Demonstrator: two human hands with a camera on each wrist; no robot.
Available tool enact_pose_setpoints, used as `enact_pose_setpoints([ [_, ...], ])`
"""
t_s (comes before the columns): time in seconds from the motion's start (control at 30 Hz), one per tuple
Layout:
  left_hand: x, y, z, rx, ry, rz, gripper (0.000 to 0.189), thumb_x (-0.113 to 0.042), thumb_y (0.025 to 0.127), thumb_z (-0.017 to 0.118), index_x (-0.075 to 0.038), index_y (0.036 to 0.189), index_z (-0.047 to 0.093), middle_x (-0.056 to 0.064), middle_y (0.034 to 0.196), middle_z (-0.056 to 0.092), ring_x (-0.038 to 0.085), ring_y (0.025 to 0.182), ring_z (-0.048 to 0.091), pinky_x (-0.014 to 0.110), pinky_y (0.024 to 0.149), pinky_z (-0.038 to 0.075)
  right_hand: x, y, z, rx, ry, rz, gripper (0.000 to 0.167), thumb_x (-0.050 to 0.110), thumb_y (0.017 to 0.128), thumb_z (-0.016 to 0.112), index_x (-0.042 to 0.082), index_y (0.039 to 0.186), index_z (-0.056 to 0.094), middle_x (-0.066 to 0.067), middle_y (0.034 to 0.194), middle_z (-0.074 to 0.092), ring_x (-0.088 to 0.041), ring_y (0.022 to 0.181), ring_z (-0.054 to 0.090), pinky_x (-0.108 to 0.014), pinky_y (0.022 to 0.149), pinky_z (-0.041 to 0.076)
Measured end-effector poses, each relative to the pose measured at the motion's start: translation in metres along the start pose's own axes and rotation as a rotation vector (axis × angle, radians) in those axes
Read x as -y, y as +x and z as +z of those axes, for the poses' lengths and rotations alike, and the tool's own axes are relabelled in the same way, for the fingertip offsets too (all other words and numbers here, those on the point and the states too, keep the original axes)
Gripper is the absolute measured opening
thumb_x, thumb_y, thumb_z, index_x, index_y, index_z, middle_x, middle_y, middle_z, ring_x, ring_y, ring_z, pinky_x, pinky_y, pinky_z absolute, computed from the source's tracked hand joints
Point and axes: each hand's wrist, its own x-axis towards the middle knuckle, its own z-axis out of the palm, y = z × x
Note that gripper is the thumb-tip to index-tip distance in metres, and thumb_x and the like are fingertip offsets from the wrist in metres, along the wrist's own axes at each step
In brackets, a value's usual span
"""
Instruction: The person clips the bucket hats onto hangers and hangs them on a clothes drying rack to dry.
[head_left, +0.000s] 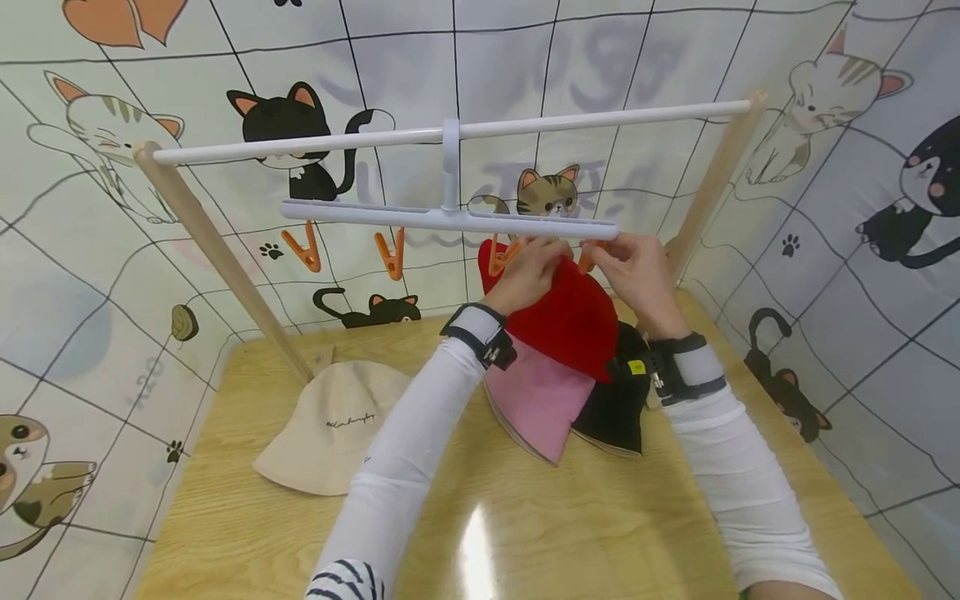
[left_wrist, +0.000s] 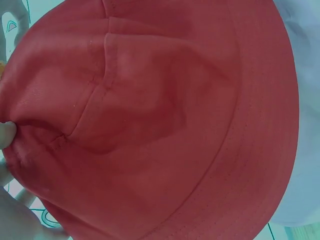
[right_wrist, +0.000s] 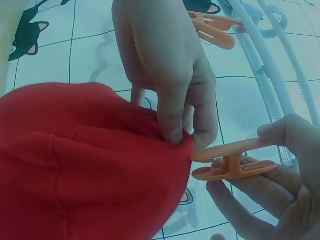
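A red bucket hat hangs below the right end of a pale hanger bar. My left hand pinches the hat's crown, thumb and fingertips on the fabric, as the right wrist view shows. Beside it my right hand holds an orange clothespin between thumb and fingers. Its jaws stand slightly apart, tips right at the edge of the gathered red cloth. Another orange clothespin hangs from the bar just left of my left hand.
Two more orange clothespins, one at the far left, hang from the bar. The hanger hooks over a white rod on wooden posts. On the wooden table lie a cream hat, a pink hat and a black hat.
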Motion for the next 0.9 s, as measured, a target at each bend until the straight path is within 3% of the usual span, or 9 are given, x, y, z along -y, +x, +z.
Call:
enact_pose_setpoints([
  [0.2,-0.0008,0.0036,0.0027,-0.022,0.070,0.003,0.025,-0.007,0.098,0.052,-0.013,0.118,0.066,0.006,0.134,0.053,0.025,0.137,0.025,0.032,0.114,0.007,0.0018,-0.0016,0.0012,0.022,0.035,0.044,0.040,0.034,0.092,0.065,0.007,0.121,0.068,-0.012,0.115,0.067,-0.024,0.107,0.049,-0.037,0.077,0.038],
  [0.4,-0.0017,0.0045,0.0009,0.001,0.046,0.041,0.036,-0.006,0.098,0.051,-0.013,0.133,0.059,0.008,0.140,0.048,0.024,0.132,0.029,0.029,0.112,0.010,0.0037,-0.0009,0.0008,0.029,0.029,0.046,0.041,0.036,0.091,0.066,0.010,0.123,0.067,-0.011,0.119,0.065,-0.025,0.108,0.048,-0.040,0.076,0.038],
  [0.6,-0.0031,0.0053,-0.0018,0.018,-0.062,0.020,0.038,-0.004,0.098,0.050,-0.011,0.134,0.057,0.008,0.141,0.047,0.024,0.131,0.029,0.030,0.111,0.013,0.0053,0.0015,0.0004,0.034,0.034,0.041,0.039,0.032,0.092,0.066,0.006,0.121,0.068,-0.013,0.116,0.067,-0.025,0.112,0.049,-0.050,0.093,0.036],
  [0.9,-0.0003,0.0054,-0.0018,0.001,-0.163,0.043,0.034,-0.005,0.097,0.051,-0.008,0.130,0.059,0.010,0.128,0.051,0.024,0.121,0.036,0.026,0.101,0.025,0.0056,0.0029,0.0021,0.025,0.064,0.036,0.038,0.031,0.093,0.065,0.004,0.120,0.068,-0.013,0.115,0.067,-0.024,0.108,0.052,-0.047,0.093,0.038],
])
